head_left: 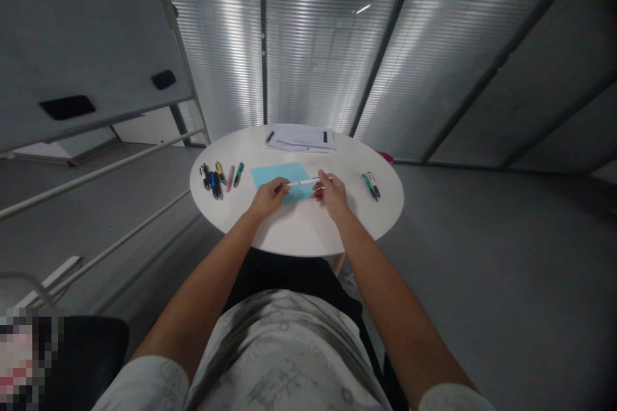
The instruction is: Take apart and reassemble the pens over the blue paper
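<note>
Over a light blue sheet [272,173] on the round white table [294,234], a slim white pen [303,182] is held level between both hands. My left hand [268,199] is closed on one end, its fingertips pinching it. At the other end, the thumb and fingers of my right hand [334,196] are closed on the pen. Too small to make out is whether its cap is on. Near the right side of the table lie a green pen [369,187] and a white-and-black pen [373,183], side by side.
On the table's left lie several dark pens [214,185], a yellow marker [220,172], a pink pen [230,178] and a green marker [238,174]. Stacked papers [303,137] lie at the back. A board on a frame [87,32] stands left, with a black chair [94,353] below.
</note>
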{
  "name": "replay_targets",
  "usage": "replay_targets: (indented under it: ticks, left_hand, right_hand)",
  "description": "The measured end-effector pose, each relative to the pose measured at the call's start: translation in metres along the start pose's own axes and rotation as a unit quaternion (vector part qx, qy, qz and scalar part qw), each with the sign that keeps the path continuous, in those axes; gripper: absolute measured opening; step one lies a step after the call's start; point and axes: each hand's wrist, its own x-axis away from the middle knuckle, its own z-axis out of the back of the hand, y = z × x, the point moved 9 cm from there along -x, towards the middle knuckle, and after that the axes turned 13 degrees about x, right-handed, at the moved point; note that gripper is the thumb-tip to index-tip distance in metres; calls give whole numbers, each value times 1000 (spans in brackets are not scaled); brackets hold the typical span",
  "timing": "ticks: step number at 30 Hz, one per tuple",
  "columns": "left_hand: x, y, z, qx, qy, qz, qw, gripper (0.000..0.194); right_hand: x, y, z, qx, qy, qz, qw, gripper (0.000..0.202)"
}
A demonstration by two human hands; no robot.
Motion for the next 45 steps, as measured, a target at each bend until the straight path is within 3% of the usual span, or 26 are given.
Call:
replay_targets:
  ticks: [8, 19, 24, 30, 37, 45]
  left_hand:
    - [1, 2, 1, -4, 0, 1, 1000, 30]
    - [1, 3, 1, -11, 1, 1, 1000, 29]
    - [0, 4, 1, -7, 3, 3, 1000, 29]
    - [1, 4, 2, -3, 7, 3, 1000, 28]
    - [0, -2, 1, -12, 4, 1, 1000, 27]
    - [0, 2, 2, -14, 6, 1, 1000, 26]
  right_hand:
    - [1, -2, -6, -69, -66, 1, 995, 35]
    - [2, 3, -6, -9, -26, -16, 999, 45]
    - [5, 7, -13, -50, -72, -63, 994, 42]
    - [4, -6, -9, -80, -64, -1, 995, 37]
    - [1, 1, -3, -18, -14, -9, 1000, 43]
    - [0, -1, -6, -86, -54, -6, 995, 37]
